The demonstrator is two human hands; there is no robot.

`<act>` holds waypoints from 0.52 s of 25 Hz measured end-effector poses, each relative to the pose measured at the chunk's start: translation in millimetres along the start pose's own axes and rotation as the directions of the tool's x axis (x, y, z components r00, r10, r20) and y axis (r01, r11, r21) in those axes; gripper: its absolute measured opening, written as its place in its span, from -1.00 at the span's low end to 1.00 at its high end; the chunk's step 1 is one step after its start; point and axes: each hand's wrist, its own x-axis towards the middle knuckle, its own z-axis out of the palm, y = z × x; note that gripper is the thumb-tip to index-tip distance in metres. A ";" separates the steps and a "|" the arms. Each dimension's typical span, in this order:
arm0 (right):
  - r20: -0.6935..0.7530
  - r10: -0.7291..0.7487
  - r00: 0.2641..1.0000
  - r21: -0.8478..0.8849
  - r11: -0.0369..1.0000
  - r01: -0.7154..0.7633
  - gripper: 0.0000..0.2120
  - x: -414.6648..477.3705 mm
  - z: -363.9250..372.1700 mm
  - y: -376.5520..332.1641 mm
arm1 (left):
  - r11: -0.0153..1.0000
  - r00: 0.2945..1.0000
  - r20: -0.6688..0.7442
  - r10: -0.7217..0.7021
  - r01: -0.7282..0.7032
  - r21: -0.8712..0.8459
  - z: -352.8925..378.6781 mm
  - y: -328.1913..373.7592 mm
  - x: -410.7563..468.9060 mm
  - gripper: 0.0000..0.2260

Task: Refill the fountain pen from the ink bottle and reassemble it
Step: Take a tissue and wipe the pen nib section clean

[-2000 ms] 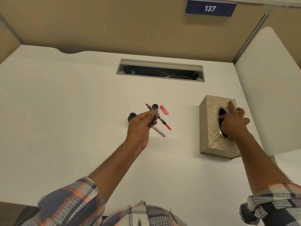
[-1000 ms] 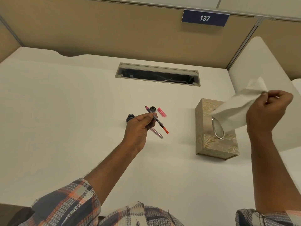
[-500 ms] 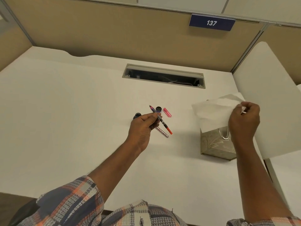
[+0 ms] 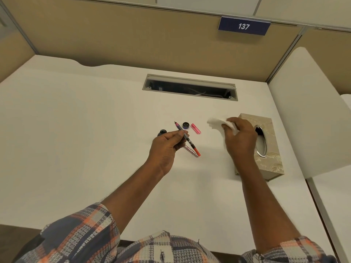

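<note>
Fingers of the left hand (image 4: pixel 165 147) pinch the pen (image 4: pixel 186 138) above the desk (image 4: pixel 76 130), its nib pointing far and left, with the ink bottle (image 4: pixel 162 132) just beyond the knuckles. Bottle cap (image 4: pixel 186 125), pink cap (image 4: pixel 196 128) and pen barrel (image 4: pixel 191 151) lie on the desk close by. The right hand (image 4: pixel 240 138) is closed on a white tissue (image 4: pixel 216 122), beside the tissue box (image 4: pixel 266 149).

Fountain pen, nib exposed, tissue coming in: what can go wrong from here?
1. The open ink bottle sits right behind the left hand; a knuckle nudge could tip it.
2. The pen section, nib bare, is pinched only by the fingers; wiping with the tissue in the right hand may smear ink onto skin or desk.
3. The pink cap lies loose and could roll.
</note>
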 end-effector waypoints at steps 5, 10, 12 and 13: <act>0.010 0.013 1.000 -0.018 1.000 -0.013 -0.91 -13.0 14.0 -17.0 | 1.000 1.000 0.017 -0.011 0.011 -0.009 -7.0 2.4 -3.0 -0.87; 0.065 0.120 0.991 -0.001 0.993 -0.120 -0.91 -21.4 19.7 -26.9 | 0.999 0.997 0.055 -0.046 0.045 0.018 -14.0 3.8 -7.5 -0.87; 0.070 0.101 0.992 0.011 0.995 -0.102 -0.83 -25.1 22.1 -27.7 | 0.997 0.995 0.077 -0.060 0.057 0.050 -15.5 4.1 -9.1 -0.87; 0.069 0.092 0.993 0.024 0.995 -0.094 -0.78 -26.3 23.3 -27.0 | 0.996 0.994 0.087 -0.067 0.061 0.070 -16.0 4.3 -9.7 -0.87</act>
